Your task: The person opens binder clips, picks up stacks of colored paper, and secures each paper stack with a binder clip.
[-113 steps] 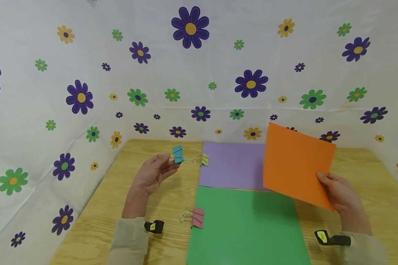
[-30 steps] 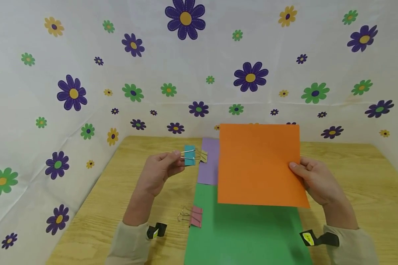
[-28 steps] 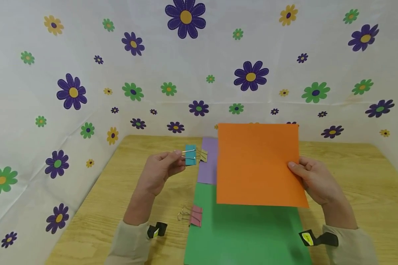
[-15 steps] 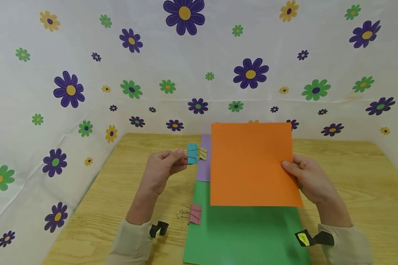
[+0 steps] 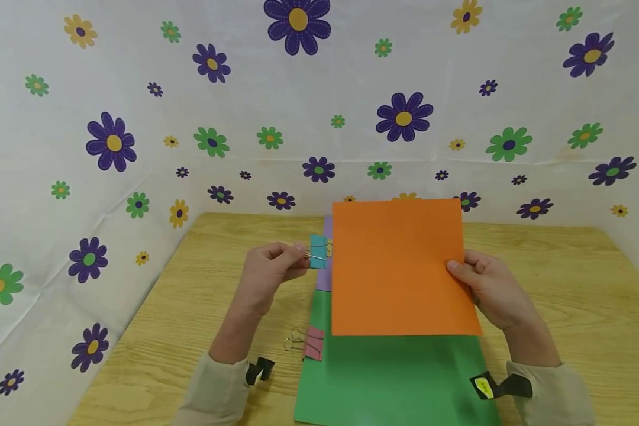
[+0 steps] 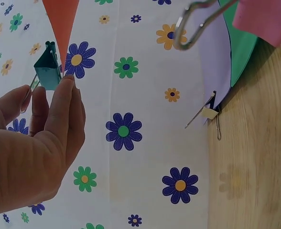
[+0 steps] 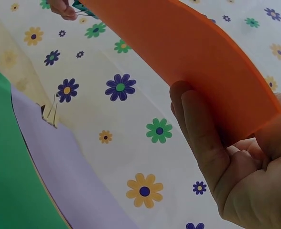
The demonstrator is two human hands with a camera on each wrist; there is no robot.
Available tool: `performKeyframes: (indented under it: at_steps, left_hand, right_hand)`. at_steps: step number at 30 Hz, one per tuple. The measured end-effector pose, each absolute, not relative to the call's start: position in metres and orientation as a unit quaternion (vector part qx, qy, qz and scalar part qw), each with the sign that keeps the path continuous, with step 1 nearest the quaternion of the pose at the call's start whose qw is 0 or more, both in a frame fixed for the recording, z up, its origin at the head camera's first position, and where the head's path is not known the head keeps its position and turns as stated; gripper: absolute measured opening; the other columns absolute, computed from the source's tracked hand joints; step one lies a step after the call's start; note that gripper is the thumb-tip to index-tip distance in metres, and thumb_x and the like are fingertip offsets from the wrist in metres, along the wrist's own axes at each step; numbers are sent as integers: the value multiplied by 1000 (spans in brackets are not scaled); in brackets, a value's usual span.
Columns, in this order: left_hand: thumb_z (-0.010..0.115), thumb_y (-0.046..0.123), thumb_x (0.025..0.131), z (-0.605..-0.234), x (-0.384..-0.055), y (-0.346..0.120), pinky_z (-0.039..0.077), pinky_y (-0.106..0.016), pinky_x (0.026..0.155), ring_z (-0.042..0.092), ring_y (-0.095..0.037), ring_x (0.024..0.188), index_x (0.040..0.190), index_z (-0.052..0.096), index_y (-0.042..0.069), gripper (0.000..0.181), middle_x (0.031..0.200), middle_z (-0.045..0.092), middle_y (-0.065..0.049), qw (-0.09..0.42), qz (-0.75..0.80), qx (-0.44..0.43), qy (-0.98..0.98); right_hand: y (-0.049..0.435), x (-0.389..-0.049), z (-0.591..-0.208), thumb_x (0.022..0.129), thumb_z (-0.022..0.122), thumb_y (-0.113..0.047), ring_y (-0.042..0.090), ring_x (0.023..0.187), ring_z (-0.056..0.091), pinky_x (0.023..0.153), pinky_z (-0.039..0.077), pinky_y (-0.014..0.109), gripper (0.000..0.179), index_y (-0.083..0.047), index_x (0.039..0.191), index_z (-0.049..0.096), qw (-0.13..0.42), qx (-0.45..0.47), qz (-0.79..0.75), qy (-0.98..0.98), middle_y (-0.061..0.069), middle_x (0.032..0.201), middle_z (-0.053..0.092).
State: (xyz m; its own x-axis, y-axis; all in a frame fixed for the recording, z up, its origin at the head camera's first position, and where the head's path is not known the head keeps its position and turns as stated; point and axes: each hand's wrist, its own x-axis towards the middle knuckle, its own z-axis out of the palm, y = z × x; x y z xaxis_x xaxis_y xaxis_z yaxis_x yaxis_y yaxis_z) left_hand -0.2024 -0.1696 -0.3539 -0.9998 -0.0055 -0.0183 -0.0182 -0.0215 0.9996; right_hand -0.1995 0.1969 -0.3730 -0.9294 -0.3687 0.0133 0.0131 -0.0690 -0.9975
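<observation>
My left hand (image 5: pixel 270 271) pinches a teal binder clip (image 5: pixel 317 252) by its wire handles, just left of an orange stack of paper (image 5: pixel 396 269). A narrow gap shows between clip and stack in the head view. My right hand (image 5: pixel 492 287) grips the stack's right edge, thumb in front, holding it raised above the table. In the right wrist view the orange stack (image 7: pixel 193 57) looks thick and slightly bent, with fingers behind it. The left wrist view shows the teal clip (image 6: pixel 48 71) between thumb and fingers, beside an orange corner (image 6: pixel 63 24).
A green stack (image 5: pixel 394 378) lies on the wooden table (image 5: pixel 191 331), a pink binder clip (image 5: pixel 313 343) on its left edge. Behind it is a purple stack (image 5: pixel 325 278) bearing a yellow binder clip (image 5: pixel 329 248), mostly covered by the orange paper. Flowered cloth (image 5: pixel 351 89) walls the table.
The orange stack has moved left and turned to face the view more squarely. The teal clip has moved right, and the distance between the two has shrunk. The pink and yellow clips stay put.
</observation>
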Motion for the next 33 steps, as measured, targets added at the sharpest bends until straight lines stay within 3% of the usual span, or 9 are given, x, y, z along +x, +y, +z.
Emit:
performKeyframes:
  at_steps: [12, 33]
  left_hand:
    - [68, 17, 95, -355, -201, -166, 59, -32, 80, 71, -13, 76, 90, 69, -10, 28, 82, 71, -5, 3, 697, 0, 717]
    - [69, 17, 94, -358, -201, -166, 59, -33, 78, 72, -17, 75, 91, 68, -8, 25, 80, 72, -5, -9, 699, -11, 715]
  right_hand:
    - [193, -198, -372, 106, 49, -18, 15, 87, 71, 75, 59, 32, 45, 15, 135, 39, 132, -124, -703, 688, -1, 100, 71]
    - [192, -198, -371, 105, 50, -18, 14, 87, 71, 74, 59, 31, 45, 14, 135, 40, 124, -120, -700, 693, -2, 100, 72]
